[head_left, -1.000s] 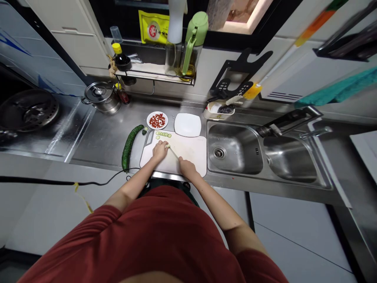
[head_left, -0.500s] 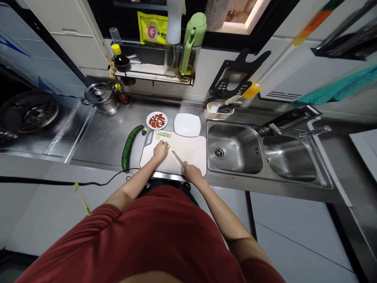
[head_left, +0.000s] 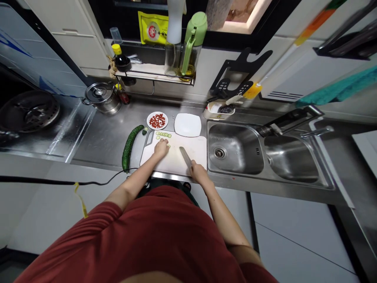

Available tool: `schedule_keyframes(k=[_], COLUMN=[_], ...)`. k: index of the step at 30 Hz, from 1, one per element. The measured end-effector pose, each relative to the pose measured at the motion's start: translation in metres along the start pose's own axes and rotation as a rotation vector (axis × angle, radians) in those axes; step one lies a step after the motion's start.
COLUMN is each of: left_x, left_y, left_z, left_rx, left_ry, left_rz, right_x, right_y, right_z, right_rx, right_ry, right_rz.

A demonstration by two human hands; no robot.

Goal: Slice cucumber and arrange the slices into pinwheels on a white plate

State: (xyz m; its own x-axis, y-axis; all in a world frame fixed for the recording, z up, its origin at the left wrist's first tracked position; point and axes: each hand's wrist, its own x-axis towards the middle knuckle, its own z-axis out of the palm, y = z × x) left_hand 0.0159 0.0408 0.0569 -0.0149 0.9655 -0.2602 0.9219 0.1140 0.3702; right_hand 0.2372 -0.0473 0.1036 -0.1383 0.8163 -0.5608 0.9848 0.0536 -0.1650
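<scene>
My right hand [head_left: 198, 173] grips a knife [head_left: 185, 157] by its handle. The blade points away from me, lying flat-looking over the right half of the white cutting board [head_left: 176, 167]. On the board's left side my left hand [head_left: 161, 148] has its fingers bent in, with a pale cucumber slice [head_left: 169, 146] at its fingertips; the hand hides most of what it holds. Just beyond it, a row of cucumber slices [head_left: 163, 134] lies near the far edge. A whole green cucumber [head_left: 129, 147] and a small dark end piece [head_left: 144, 132] rest left of the board.
Behind the board stand a plate of chopped red pieces [head_left: 157, 120] and a white square plate [head_left: 187, 125]. The double sink [head_left: 235, 147] is at the right. A lidded pot [head_left: 101, 98] and a pan [head_left: 28, 112] stand left. A shelf [head_left: 147, 72] holds bottles above the counter.
The knife has moved right, away from my left hand, and its broad side shows more. My left hand has stayed almost in place, its fingers slightly farther forward.
</scene>
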Motion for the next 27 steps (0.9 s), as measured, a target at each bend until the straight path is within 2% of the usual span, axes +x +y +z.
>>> schedule_keyframes(k=[3, 15, 21, 27], left_x=[-0.0019, 0.0058, 0.005, 0.0048], left_y=[0.0014, 0.0079, 0.0088, 0.0095], left_z=[0.0008, -0.007, -0.0068, -0.0089], left_rx=[0.027, 0.007, 0.006, -0.008], left_ry=[0.001, -0.057, -0.051, -0.04], left_rz=[0.028, 0.001, 0.02, -0.015], right_x=[0.002, 0.0011, 0.0026, 0.0037], right_y=[0.0012, 0.0015, 0.0023, 0.0023], right_z=[-0.0012, -0.0073, -0.0059, -0.0062], right_rx=[0.002, 0.013, 0.02, 0.03], right_ry=[0.003, 0.002, 0.006, 0.004], right_rz=[0.006, 0.031, 0.024, 0.024])
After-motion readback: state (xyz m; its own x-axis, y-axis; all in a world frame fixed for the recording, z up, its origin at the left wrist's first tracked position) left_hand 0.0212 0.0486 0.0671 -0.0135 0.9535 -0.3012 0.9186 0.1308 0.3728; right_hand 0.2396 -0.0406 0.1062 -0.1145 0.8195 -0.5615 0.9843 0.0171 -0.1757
